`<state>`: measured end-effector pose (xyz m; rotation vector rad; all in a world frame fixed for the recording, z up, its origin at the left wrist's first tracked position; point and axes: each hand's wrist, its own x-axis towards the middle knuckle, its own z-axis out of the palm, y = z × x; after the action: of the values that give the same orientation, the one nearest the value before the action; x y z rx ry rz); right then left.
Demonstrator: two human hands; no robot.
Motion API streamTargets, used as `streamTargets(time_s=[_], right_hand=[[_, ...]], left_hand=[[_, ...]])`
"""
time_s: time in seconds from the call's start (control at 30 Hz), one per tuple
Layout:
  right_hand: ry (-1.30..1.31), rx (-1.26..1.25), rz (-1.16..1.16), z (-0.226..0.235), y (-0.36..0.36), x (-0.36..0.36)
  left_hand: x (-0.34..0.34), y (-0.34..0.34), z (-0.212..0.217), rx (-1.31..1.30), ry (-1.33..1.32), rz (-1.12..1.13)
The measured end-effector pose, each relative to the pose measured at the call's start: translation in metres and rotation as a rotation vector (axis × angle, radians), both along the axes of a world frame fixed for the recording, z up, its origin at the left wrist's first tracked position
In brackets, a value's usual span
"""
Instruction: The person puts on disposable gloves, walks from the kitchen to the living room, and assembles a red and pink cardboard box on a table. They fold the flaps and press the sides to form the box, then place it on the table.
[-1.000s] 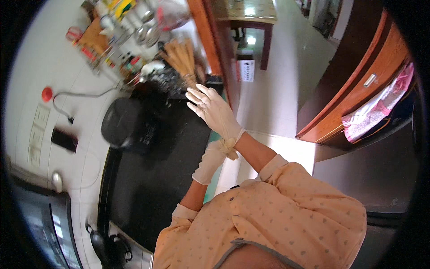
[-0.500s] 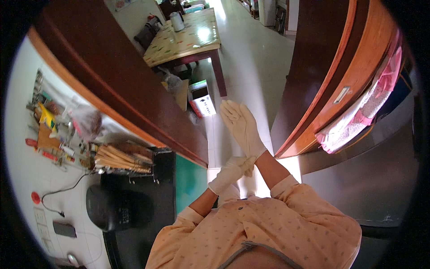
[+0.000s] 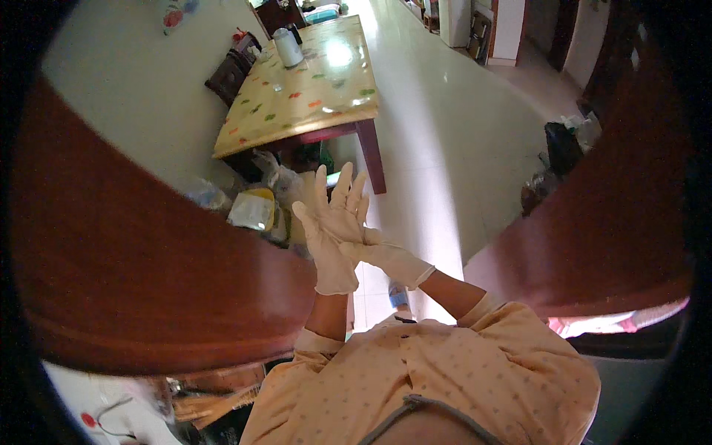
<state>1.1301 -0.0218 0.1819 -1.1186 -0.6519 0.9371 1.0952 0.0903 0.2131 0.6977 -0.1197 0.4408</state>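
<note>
Both of my hands wear pale, cream-white gloves and meet in front of my chest. My left hand (image 3: 335,211) is raised with its palm showing and its fingers and thumb spread apart. From the right, my right hand (image 3: 391,261) reaches across and closes on the glove (image 3: 331,263) of the left hand, near the base of the palm. Some of the right fingers are hidden against the left hand. The right glove's cuff ends at the wrist, with the bare forearm below it.
Dark red-brown door panels (image 3: 163,282) stand on both sides. Ahead on the left is a table (image 3: 297,104) with a patterned cover and a light jug (image 3: 288,48). Bags and a yellow-rimmed container (image 3: 254,209) lie by it; dark bags (image 3: 564,148) sit at the right.
I have moved forward into the doorway. Earlier my left hand gripped the right glove's wrist; now the left hand is raised and spread, and the right hand grips it.
</note>
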Motion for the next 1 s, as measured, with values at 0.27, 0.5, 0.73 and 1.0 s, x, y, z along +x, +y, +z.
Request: streamTargets(time_s=[0.27, 0.5, 0.73, 1.0], right_hand=[[-0.295, -0.311, -0.041, -0.023, 0.043, 0.161], [-0.262, -0.344, 0.030, -0.024, 0.036, 0.291], [-0.383, -0.511, 0.175, 0.015, 0.018, 0.467], [-0.218, 0.061, 0.030, -0.012, 0.012, 0.703]], left_hand=[[0.166, 0.045, 0.003, -0.116, 0.030, -0.122], [0.343, 0.051, -0.017, -0.212, 0.030, -0.226], [0.522, 0.045, -0.036, -0.393, 0.090, -0.175], [0.692, 0.062, -0.007, -0.287, 0.315, 0.077]])
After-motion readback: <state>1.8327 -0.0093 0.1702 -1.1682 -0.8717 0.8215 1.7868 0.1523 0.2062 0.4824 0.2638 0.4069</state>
